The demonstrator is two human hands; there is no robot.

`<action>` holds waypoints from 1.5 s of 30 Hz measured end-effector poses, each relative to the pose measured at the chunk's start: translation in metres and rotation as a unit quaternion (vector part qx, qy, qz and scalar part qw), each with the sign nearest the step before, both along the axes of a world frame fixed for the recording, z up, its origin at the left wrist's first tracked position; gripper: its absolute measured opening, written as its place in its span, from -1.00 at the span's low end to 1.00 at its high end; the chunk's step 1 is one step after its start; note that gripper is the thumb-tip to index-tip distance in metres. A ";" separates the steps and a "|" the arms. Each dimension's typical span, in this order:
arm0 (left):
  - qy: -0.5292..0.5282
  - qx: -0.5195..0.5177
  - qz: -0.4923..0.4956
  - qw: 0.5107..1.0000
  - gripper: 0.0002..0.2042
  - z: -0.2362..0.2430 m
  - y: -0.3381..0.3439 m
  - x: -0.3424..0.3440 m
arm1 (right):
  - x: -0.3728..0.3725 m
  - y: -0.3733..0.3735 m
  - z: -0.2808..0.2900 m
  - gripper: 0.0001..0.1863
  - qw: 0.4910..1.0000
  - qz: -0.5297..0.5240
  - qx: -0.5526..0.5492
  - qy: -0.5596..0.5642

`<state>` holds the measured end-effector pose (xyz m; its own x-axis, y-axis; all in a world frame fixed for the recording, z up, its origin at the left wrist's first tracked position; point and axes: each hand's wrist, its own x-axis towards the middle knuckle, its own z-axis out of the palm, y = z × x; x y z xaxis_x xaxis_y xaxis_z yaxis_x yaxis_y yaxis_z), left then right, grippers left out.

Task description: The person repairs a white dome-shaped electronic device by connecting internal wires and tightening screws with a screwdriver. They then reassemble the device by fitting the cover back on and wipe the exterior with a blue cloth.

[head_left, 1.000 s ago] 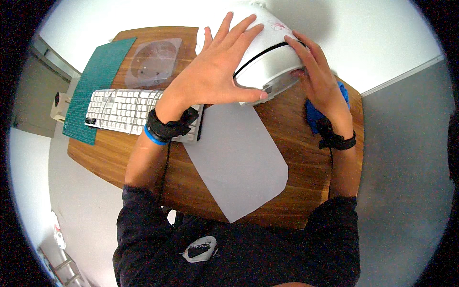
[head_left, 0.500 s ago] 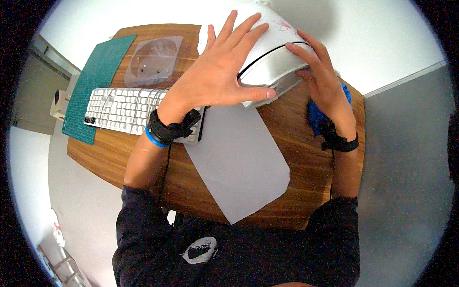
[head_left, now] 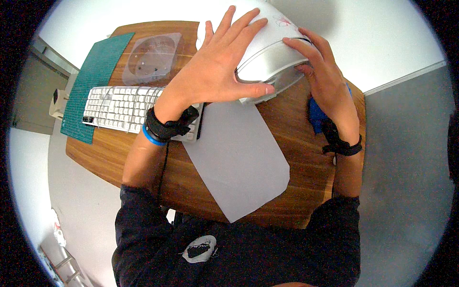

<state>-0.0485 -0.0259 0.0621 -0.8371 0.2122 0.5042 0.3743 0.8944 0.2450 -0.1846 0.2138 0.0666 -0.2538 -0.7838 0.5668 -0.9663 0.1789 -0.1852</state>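
A white helmet with a pink drawing and a shiny, partly see-through visor is at the far side of the desk. My left hand is spread over its left side, fingers apart and thumb stretched along the visor's lower edge. At the visor's right end, my right hand grips it, fingers on top and thumb at its lower edge. The helmet's far side runs out of view at the top.
A grey sheet lies on the wooden desk. To the left are a white keyboard with a thin cable, a green cutting mat and a clear plastic tray. Blue cloth-like material sits behind my right wrist.
The visor has shifted up toward the shell, and the black gap between them has mostly closed. Both hands stay on the helmet; the view has moved slightly.
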 end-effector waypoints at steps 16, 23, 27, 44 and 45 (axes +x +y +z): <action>0.007 0.002 -0.007 1.000 0.17 -0.004 -0.002 -0.002 | 0.011 0.003 0.003 -0.34 0.991 -0.096 0.000 0.090; 0.008 0.004 -0.020 1.000 0.17 -0.009 -0.008 -0.008 | 0.014 0.004 -0.002 -0.38 0.988 -0.125 0.013 0.087; 0.004 0.002 -0.010 1.000 0.15 -0.004 -0.002 -0.003 | 0.013 0.001 -0.004 -0.39 0.989 -0.114 -0.005 0.096; -0.012 -0.041 0.043 0.998 0.19 -0.011 -0.002 -0.006 | -0.018 -0.002 -0.021 -0.36 0.986 -0.040 -0.064 0.150; -0.015 -0.048 0.049 0.998 0.19 -0.011 -0.001 -0.007 | -0.022 -0.003 -0.023 -0.32 0.987 -0.030 -0.081 0.139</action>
<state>-0.0553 -0.0267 0.0513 -0.8703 0.1753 0.4602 0.2782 0.9461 0.1657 -0.2064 0.2110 0.0438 -0.1144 -0.6660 0.7371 -0.9722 0.2277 0.0549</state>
